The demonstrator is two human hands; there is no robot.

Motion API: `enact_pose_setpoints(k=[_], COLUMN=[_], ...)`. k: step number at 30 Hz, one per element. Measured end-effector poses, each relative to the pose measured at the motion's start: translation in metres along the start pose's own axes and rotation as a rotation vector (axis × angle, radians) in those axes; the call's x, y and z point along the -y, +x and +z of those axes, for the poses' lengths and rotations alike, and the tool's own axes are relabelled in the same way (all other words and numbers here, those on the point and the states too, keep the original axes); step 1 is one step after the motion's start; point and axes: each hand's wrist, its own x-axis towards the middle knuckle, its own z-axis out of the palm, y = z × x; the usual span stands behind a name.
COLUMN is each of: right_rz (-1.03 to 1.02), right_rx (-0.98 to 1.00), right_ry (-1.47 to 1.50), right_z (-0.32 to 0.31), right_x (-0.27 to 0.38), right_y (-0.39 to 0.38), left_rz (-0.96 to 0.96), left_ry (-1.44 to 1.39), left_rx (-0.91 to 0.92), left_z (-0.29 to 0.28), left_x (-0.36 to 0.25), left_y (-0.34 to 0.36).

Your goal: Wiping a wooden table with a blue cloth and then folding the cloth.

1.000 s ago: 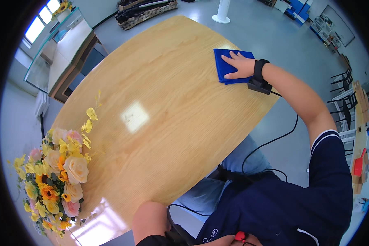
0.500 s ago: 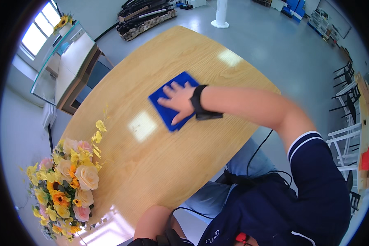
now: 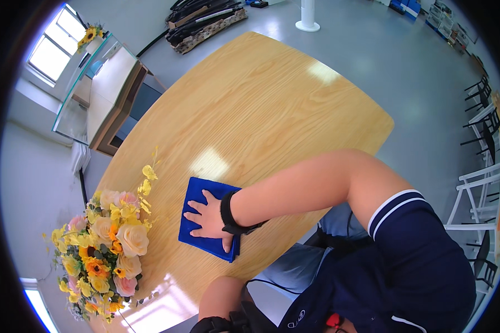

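Observation:
My right hand (image 3: 206,218) lies flat, palm down and fingers spread, on a folded blue cloth (image 3: 194,192). The cloth rests on the light wood table (image 3: 294,111), nearer its front left part, and its edges show around the hand. A black band (image 3: 228,213) circles my right wrist. Of my left arm (image 3: 221,297), only a bare bent part shows at the table's near edge; its hand is out of view.
A bouquet of yellow, peach and pink flowers (image 3: 103,250) stands at the table's left end. Beyond the left edge is a glass-edged desk (image 3: 108,100). A white post (image 3: 308,14) rises from the floor behind. White-framed chairs (image 3: 478,194) line the right side.
My right hand and the blue cloth have moved toward me and to the left across the table. The hand stays spread on the cloth. The view has shifted slightly.

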Motion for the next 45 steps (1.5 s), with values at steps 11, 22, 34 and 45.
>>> enact_pose_setpoints(k=[11,22,34,45], right_rz=[0.268,0.939,1.197,0.869], right_rx=[-0.112,-0.209,-0.094,0.008], right_ry=[0.037,0.031,0.083,0.041], right_z=[-0.027,-0.03,0.0,0.025], right_x=[-0.072,-0.25,-0.271,-0.176], right_y=[0.007,-0.103,-0.229,-0.303], left_rz=[0.014,-0.009,0.013,0.032], left_ry=[0.202,0.072,0.046,0.032], left_rx=[0.038,0.22,0.242,0.248], left_z=[-0.001,-0.001,0.002,0.005], left_x=[-0.001,0.006,0.004,0.004], left_y=[0.003,0.004,0.001,-0.004])
